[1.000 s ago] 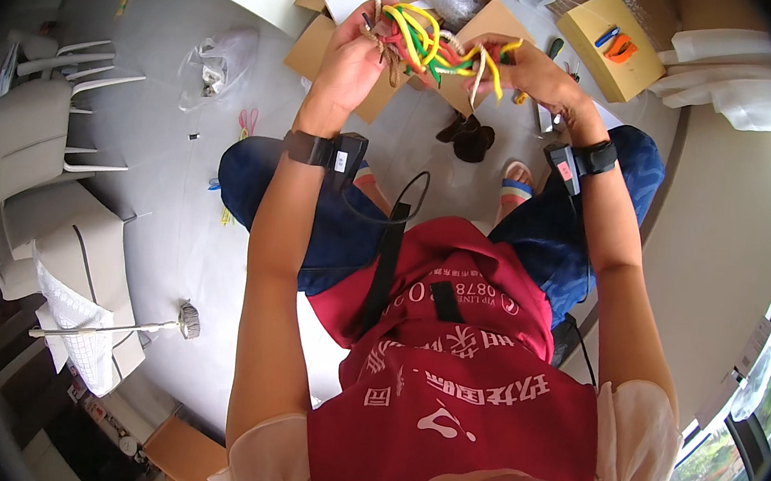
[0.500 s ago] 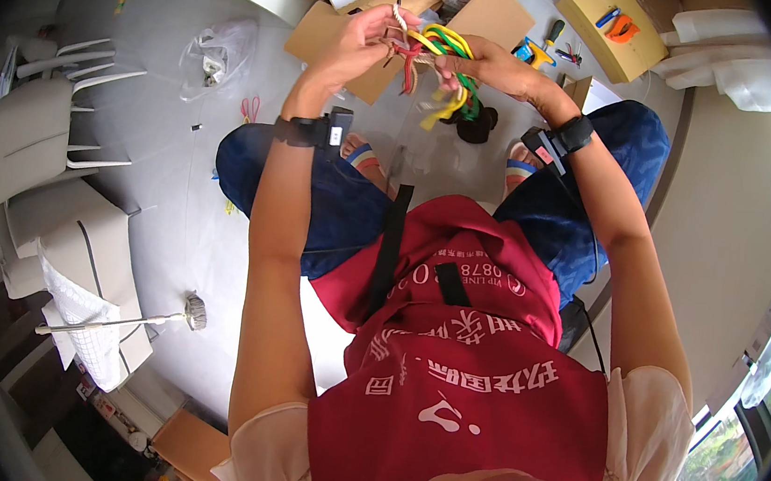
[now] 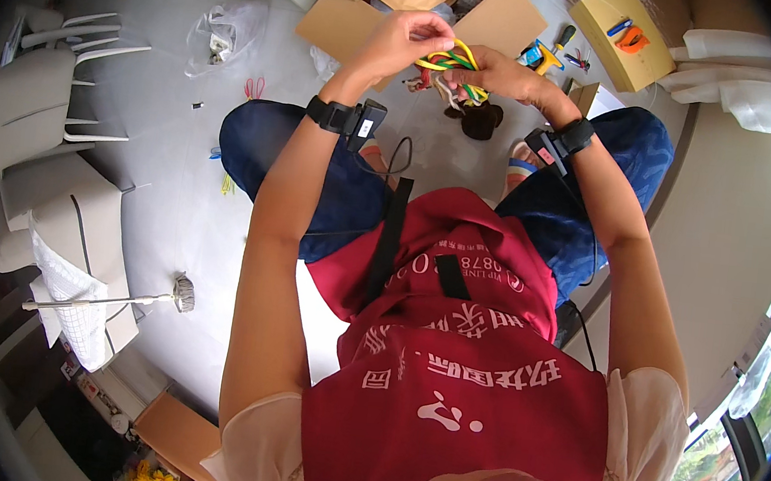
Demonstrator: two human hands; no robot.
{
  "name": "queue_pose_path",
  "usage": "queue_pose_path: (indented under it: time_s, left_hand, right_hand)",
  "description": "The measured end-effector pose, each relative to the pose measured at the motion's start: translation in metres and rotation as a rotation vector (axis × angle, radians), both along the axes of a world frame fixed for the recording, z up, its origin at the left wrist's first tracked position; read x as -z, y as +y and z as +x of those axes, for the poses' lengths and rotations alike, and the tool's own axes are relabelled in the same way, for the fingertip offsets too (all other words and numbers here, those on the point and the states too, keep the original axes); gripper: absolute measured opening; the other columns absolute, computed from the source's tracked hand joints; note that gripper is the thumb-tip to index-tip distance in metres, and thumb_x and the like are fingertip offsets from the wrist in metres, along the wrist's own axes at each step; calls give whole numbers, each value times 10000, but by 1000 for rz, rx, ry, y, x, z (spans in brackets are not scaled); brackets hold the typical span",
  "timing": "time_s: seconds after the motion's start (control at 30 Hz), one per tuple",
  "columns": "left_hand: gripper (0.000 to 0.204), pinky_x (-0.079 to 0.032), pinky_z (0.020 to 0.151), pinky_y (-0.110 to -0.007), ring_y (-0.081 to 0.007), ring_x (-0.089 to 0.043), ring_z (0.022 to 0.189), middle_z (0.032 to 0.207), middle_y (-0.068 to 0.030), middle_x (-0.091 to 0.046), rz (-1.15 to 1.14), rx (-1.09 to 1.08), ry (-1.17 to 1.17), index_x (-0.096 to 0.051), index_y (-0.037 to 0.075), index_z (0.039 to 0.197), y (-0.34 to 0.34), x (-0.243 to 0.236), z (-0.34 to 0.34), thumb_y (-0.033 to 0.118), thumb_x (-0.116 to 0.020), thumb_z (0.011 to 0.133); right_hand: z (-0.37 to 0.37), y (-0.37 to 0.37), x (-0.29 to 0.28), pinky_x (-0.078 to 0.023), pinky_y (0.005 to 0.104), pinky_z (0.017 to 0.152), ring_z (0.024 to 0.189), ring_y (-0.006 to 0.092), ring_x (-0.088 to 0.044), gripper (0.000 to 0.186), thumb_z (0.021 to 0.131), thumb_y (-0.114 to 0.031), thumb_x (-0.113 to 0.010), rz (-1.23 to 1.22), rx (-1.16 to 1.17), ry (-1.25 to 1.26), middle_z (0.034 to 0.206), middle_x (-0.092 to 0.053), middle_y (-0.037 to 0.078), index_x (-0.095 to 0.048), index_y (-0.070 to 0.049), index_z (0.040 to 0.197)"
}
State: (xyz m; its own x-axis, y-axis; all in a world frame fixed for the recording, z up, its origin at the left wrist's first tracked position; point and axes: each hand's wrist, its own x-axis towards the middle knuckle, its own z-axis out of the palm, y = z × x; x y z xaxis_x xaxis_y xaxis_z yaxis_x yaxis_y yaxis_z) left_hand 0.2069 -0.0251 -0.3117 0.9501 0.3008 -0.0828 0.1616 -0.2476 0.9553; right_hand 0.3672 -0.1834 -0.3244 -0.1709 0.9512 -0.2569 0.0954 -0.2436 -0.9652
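A bundle of cords in yellow, green, red and white is looped between my two hands, raised above the floor beyond my knees. My left hand pinches with thumb and forefinger at the left side of the yellow loop. Wrapped round the right part of the bundle, my right hand keeps its fingers bent and partly hidden. Red and white cord ends hang below the loops. Each wrist carries a black strap with a small box.
Beyond my hands stands an open cardboard box. A screwdriver and a yellow box with an orange tool on top are at the far right. A dark brown object lies between my feet. At left are pale chairs and a plastic bag.
My left hand has moved right, closer to my right hand, and now pinches the yellow loop instead of the white and red cords. The red and white ends have dropped lower.
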Motion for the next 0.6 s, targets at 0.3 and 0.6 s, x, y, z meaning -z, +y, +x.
queue_pose_path:
  time_s: [0.3, 0.6]
  left_hand:
    - [186, -520, 727, -284, -119, -576, 692, 742, 17, -525, -755, -441, -397, -616, 24, 1049, 26, -26, -7, 207, -595, 1027]
    - [145, -282, 529, -190, -38, -316, 561, 690, 74, -366, -673, -470, -738, -556, 98, 963, 62, -86, -45, 208, -546, 1057]
  right_hand:
    - [2, 1, 26, -508, 248, 729, 777, 72, -597, 240, 1032, -218, -584, 31, -89, 121, 900, -630, -18, -630, -32, 1176]
    - [-32, 0, 109, -534, 254, 599, 698, 104, -614, 253, 1037, -142, -482, -326, 126, 264, 833, -579, 8, -548, -18, 1248]
